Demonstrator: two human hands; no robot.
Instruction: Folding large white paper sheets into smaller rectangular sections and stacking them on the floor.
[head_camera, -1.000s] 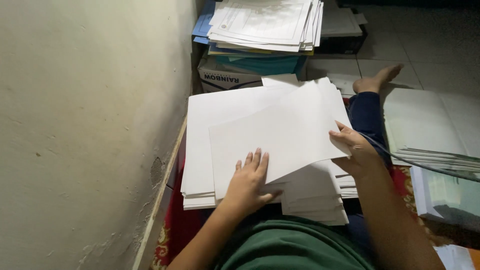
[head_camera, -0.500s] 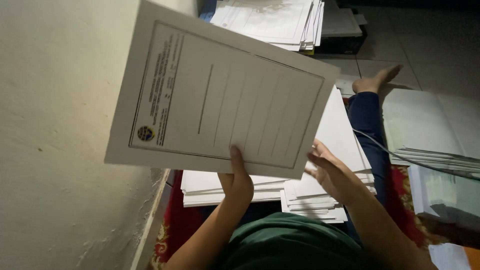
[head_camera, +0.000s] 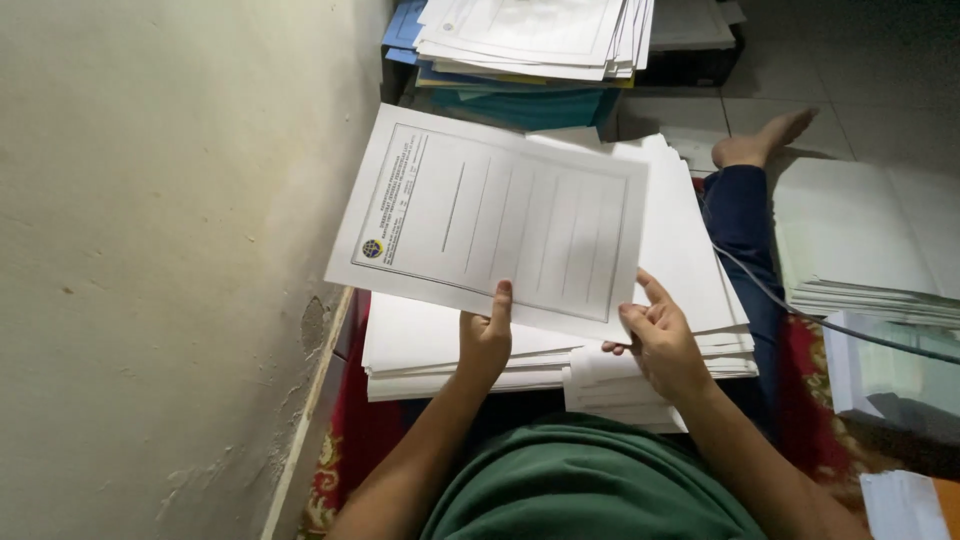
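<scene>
Person seated on the floor against the pale plaster wall (head_camera: 150, 250), one leg stretched out, bare foot (head_camera: 762, 143) at the far end

Left hand (head_camera: 485, 340) pinches the near edge of a white printed form with a ruled box and a small round emblem (head_camera: 490, 225), thumb laid up over the printed face, other fingers hidden behind the sheet. The form is held tilted up off the lap, printed side toward the face, probably so it can be read

Right hand (head_camera: 660, 340) sits just right of the form's near corner, fingers half curled and loosely spread; it rests on the thick stack of white paper sheets (head_camera: 690, 260) across the lap. Cannot tell whether its fingertips touch the raised form

Stack lies flat under the form, within easy reach of both hands

Far side: a second pile of white papers on teal and blue folders (head_camera: 530, 50). Right: more flat white piles on the floor (head_camera: 870, 250), red patterned rug (head_camera: 810, 380) beneath
</scene>
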